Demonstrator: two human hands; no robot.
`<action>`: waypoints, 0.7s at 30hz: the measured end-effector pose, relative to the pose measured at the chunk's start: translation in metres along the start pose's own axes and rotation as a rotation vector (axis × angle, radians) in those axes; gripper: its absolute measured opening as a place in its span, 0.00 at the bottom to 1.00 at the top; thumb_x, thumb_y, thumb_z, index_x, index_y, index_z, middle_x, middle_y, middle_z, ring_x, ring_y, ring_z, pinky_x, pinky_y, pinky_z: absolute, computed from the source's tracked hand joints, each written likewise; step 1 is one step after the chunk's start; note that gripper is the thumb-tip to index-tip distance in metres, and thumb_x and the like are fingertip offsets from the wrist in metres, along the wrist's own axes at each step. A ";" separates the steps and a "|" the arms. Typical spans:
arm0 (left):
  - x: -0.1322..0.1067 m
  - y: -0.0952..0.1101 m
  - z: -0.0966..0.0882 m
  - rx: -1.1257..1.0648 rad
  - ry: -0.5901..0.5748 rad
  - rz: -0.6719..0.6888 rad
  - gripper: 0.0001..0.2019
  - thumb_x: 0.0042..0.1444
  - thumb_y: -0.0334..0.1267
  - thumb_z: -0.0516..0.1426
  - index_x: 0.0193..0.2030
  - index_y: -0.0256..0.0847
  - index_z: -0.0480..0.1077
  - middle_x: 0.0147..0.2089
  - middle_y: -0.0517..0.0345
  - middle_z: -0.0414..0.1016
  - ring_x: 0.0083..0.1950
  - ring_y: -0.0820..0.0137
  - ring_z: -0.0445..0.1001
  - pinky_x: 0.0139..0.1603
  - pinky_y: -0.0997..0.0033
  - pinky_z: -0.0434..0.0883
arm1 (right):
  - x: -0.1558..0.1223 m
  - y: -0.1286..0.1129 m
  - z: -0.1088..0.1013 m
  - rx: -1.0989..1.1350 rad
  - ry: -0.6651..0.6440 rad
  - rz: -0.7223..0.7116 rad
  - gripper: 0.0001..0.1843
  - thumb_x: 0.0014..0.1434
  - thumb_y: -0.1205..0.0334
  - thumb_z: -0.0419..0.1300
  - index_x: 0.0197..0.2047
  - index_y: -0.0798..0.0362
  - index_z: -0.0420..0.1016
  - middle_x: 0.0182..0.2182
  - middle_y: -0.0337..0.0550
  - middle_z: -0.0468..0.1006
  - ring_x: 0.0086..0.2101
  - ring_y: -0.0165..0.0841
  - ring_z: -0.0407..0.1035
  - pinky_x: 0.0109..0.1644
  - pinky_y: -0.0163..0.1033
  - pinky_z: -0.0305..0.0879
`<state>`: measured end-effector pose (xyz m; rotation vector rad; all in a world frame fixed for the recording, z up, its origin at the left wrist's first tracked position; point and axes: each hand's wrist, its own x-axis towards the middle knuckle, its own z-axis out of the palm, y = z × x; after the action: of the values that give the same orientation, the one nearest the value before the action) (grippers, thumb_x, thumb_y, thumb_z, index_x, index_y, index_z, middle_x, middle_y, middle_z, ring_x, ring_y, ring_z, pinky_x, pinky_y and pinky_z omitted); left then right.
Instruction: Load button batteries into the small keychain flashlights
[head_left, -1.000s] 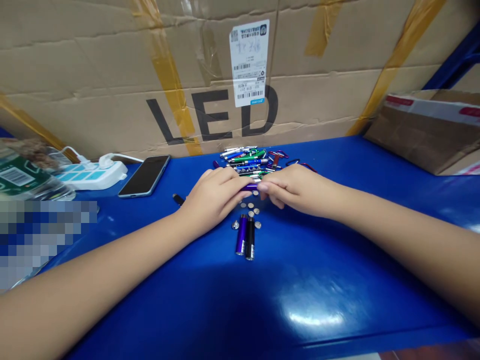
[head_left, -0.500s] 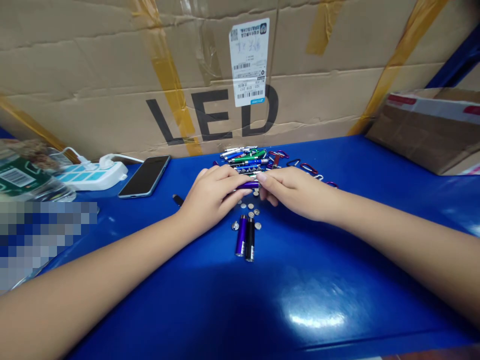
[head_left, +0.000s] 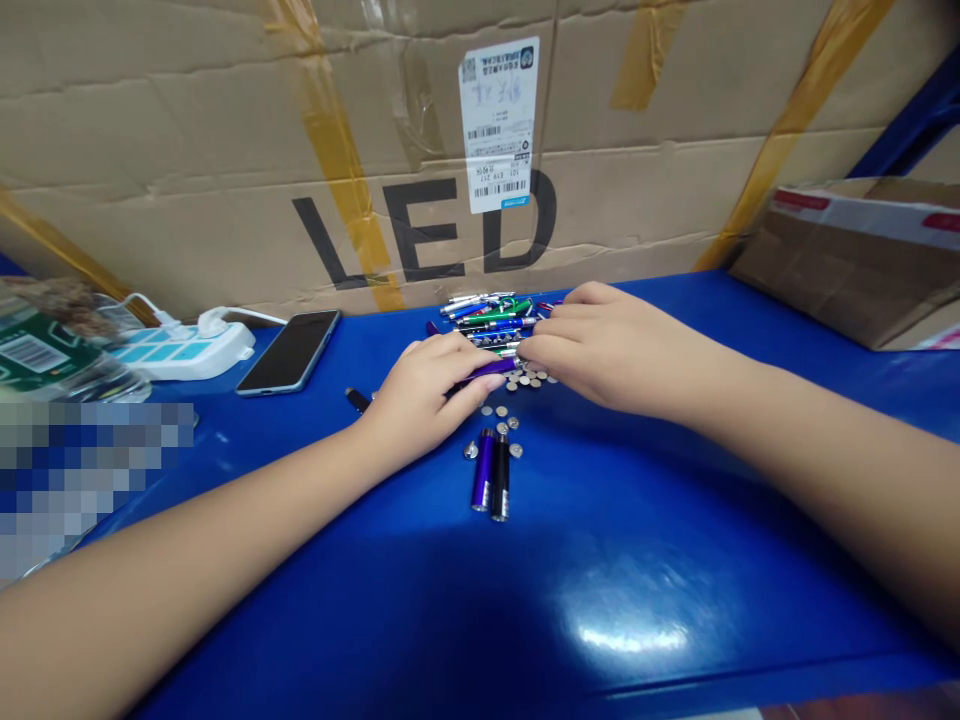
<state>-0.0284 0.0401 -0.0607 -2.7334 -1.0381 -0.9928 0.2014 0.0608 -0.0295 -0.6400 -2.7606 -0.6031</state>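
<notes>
My left hand (head_left: 435, 390) is closed around a slim purple metal flashlight tube (head_left: 491, 370), which lies sideways with its end pointing right. Close to that end is my right hand (head_left: 600, 345), palm down with fingers curled; what its fingertips hold, if anything, is hidden. Small silver button cells (head_left: 524, 380) lie scattered below the hands. Nearer to me, a purple tube (head_left: 484, 470) and a black tube (head_left: 500, 478) rest side by side. Behind the hands is a pile of colourful slim metal flashlights (head_left: 487, 312), partly covered by my fingers.
A phone (head_left: 291, 352) and a white power strip (head_left: 187, 350) with plugged-in cables sit at the left, beside a clear container with a green label (head_left: 37, 350). A large cardboard box (head_left: 637, 150) stands behind the blue table (head_left: 450, 620). Another carton (head_left: 847, 260) is at the right.
My right hand has turned palm down and shifted slightly right and up, hiding the carabiners and uncovering more button cells. The left hand keeps the purple tube, now slightly tilted.
</notes>
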 end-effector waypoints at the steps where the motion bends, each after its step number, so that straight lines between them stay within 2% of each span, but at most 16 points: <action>1: 0.000 0.000 0.000 0.012 -0.003 0.000 0.11 0.64 0.39 0.54 0.49 0.41 0.74 0.40 0.55 0.76 0.43 0.67 0.72 0.43 0.68 0.67 | 0.001 -0.002 0.000 0.021 -0.008 0.004 0.13 0.66 0.66 0.47 0.34 0.53 0.70 0.31 0.44 0.78 0.33 0.34 0.67 0.42 0.42 0.51; 4: -0.003 -0.002 -0.002 0.084 0.005 0.030 0.12 0.64 0.41 0.54 0.49 0.43 0.74 0.40 0.55 0.76 0.44 0.67 0.72 0.46 0.66 0.66 | 0.004 -0.010 -0.001 0.201 -0.032 0.112 0.14 0.65 0.63 0.47 0.31 0.54 0.70 0.29 0.45 0.77 0.32 0.35 0.67 0.41 0.41 0.54; 9: -0.007 -0.003 -0.005 0.254 0.088 0.113 0.13 0.65 0.43 0.52 0.49 0.45 0.74 0.40 0.55 0.76 0.42 0.66 0.71 0.43 0.64 0.62 | 0.009 -0.026 0.000 0.997 -0.119 0.515 0.18 0.67 0.58 0.42 0.30 0.53 0.66 0.20 0.36 0.71 0.23 0.29 0.66 0.32 0.35 0.57; 11: -0.007 -0.002 -0.005 0.253 0.082 0.112 0.13 0.65 0.43 0.52 0.50 0.44 0.74 0.39 0.55 0.76 0.41 0.66 0.71 0.43 0.64 0.62 | 0.010 -0.027 0.000 1.108 -0.129 0.567 0.19 0.68 0.57 0.41 0.30 0.52 0.65 0.18 0.35 0.70 0.22 0.28 0.65 0.31 0.34 0.57; 13: -0.006 -0.001 -0.004 0.217 0.054 0.087 0.13 0.65 0.42 0.53 0.50 0.44 0.73 0.40 0.55 0.75 0.42 0.66 0.72 0.44 0.64 0.62 | 0.009 -0.026 -0.002 0.968 -0.096 0.527 0.21 0.68 0.55 0.41 0.28 0.52 0.65 0.20 0.36 0.70 0.24 0.28 0.65 0.33 0.35 0.57; 16: -0.004 -0.001 -0.002 0.153 0.039 0.047 0.12 0.65 0.42 0.53 0.50 0.43 0.73 0.40 0.56 0.75 0.43 0.66 0.72 0.44 0.65 0.63 | 0.007 -0.022 -0.005 0.570 -0.063 0.383 0.22 0.68 0.53 0.42 0.28 0.53 0.67 0.25 0.41 0.74 0.26 0.31 0.65 0.34 0.38 0.53; 19: -0.002 -0.001 -0.002 0.096 0.048 0.026 0.12 0.64 0.41 0.53 0.50 0.43 0.74 0.41 0.55 0.76 0.44 0.66 0.73 0.46 0.66 0.64 | 0.005 -0.016 -0.007 0.235 -0.047 0.253 0.22 0.68 0.50 0.43 0.33 0.54 0.70 0.28 0.44 0.76 0.27 0.34 0.65 0.34 0.40 0.50; 21: -0.002 0.000 -0.002 0.074 0.051 0.026 0.12 0.64 0.41 0.54 0.49 0.42 0.74 0.41 0.55 0.76 0.44 0.66 0.73 0.47 0.66 0.65 | 0.004 -0.013 -0.007 0.101 -0.012 0.191 0.20 0.67 0.51 0.45 0.37 0.55 0.71 0.30 0.45 0.78 0.28 0.35 0.66 0.35 0.40 0.49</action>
<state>-0.0307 0.0386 -0.0608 -2.6416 -1.0078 -0.9933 0.1933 0.0489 -0.0266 -0.8731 -2.6782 -0.4176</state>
